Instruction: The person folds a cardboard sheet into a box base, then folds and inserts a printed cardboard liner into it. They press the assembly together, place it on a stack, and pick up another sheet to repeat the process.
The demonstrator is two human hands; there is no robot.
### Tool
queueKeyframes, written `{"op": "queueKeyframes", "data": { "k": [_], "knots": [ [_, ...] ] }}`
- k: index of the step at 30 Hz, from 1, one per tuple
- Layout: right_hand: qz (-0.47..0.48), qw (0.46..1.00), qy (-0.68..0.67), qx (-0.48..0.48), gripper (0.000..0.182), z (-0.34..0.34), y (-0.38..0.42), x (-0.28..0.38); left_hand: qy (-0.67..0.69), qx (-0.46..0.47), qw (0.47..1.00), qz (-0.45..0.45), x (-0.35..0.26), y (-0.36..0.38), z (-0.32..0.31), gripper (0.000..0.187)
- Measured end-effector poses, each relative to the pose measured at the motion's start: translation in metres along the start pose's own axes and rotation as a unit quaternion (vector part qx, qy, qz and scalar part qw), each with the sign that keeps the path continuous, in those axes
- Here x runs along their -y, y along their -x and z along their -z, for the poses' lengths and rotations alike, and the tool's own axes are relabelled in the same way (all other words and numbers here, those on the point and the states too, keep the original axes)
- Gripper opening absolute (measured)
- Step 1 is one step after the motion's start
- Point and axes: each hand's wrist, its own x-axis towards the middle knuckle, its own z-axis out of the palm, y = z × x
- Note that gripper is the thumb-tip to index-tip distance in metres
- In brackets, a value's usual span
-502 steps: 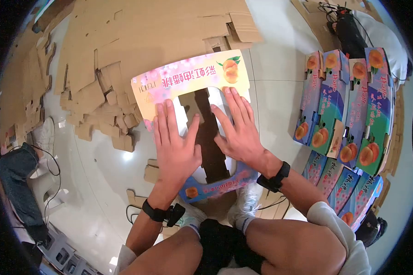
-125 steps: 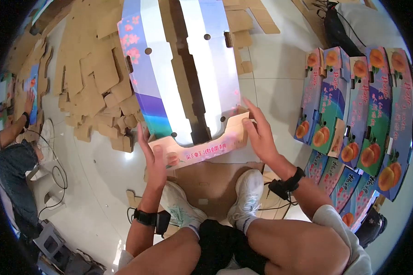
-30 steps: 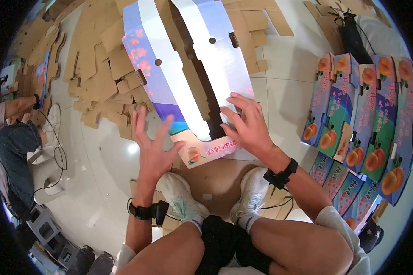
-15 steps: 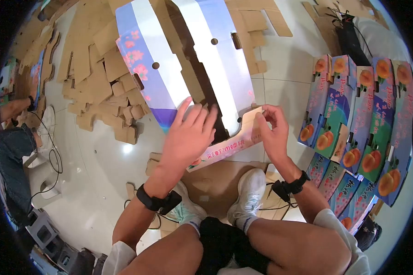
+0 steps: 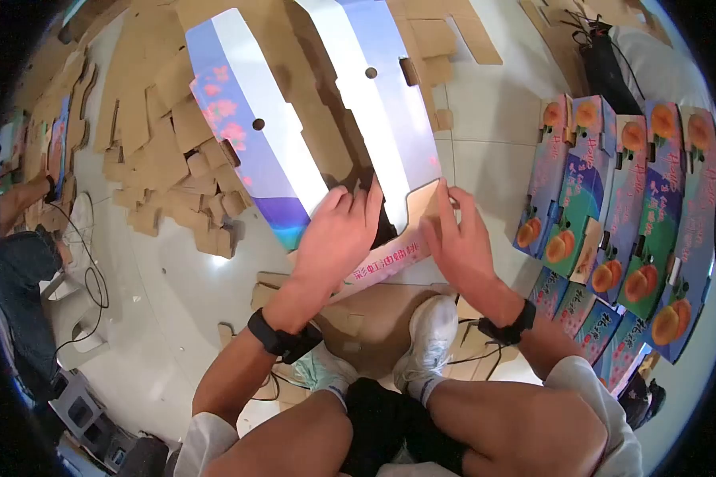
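The pale tiled floor (image 5: 175, 318) carries everything, and it lies bare to the left of the knees and between the box and the stack on the right. A wide heap of brown cardboard blanks (image 5: 159, 151) covers the far left of it, reaching up past the top edge of the view. In front of the person a long printed carton (image 5: 310, 119), blue, white and pink with round holes in its panels, stands half folded and tilts away from them; its top end is cut off by the frame. Its trough is open, with only brown inner card showing inside. To the right, well apart from the carton, folded peach-printed boxes (image 5: 628, 199) stand packed side by side in rows, closed, so their contents are hidden.

The left hand (image 5: 338, 234) lies flat, fingers spread, pressing on the carton's near end over the dark centre gap. The right hand (image 5: 457, 242) is just beside it, fingers extended against the brown end flap (image 5: 422, 208); whether the thumb pinches the flap is hard to tell. Both white shoes (image 5: 429, 334) rest on a brown sheet below the carton.
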Motion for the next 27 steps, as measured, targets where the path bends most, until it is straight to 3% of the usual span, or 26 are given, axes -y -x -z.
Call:
{"op": "queueKeyframes", "data": {
  "k": [3,6,9,12,14,16,20,23,25,27],
  "knots": [
    [-0.017,1.0,0.003,0.024,0.071,0.003,0.001,0.008,-0.033,-0.037,0.998,-0.026,0.001,0.004,-0.001,0.064],
    [-0.062,0.995,-0.059,-0.043,0.076,0.007,-0.017,0.011,-0.017,-0.011,0.999,-0.029,-0.004,0.008,0.013,0.062],
    [0.021,0.99,-0.067,-0.125,0.077,0.021,-0.054,0.011,-0.043,-0.058,0.992,-0.106,-0.016,0.033,-0.003,0.06],
    [0.089,0.989,-0.049,-0.107,0.076,0.034,-0.089,0.015,-0.054,-0.01,0.989,-0.135,-0.038,0.054,0.005,0.058],
    [0.079,0.992,-0.035,-0.09,0.077,0.026,-0.106,0.013,-0.045,0.018,0.991,-0.124,-0.046,0.065,0.007,0.057],
    [0.065,0.993,-0.06,-0.08,0.077,0.018,-0.121,0.015,-0.029,0.019,0.991,-0.127,-0.052,0.071,0.001,0.05],
    [0.152,0.984,-0.025,-0.09,0.071,0.024,-0.143,0.026,0.031,0.011,0.982,-0.185,-0.037,0.059,0.01,0.033],
    [0.164,0.983,-0.015,-0.084,0.064,0.015,-0.159,0.032,0.029,-0.09,0.964,-0.249,0.005,0.026,0.038,0.024],
    [0.172,0.98,0.004,-0.096,0.057,0.006,-0.167,0.034,0.004,-0.144,0.988,-0.059,0.034,-0.006,0.054,0.028],
    [0.153,0.983,-0.011,-0.098,0.049,0.004,-0.17,0.032,-0.048,-0.286,0.949,0.12,0.059,-0.037,0.075,0.034]
  ]
}}
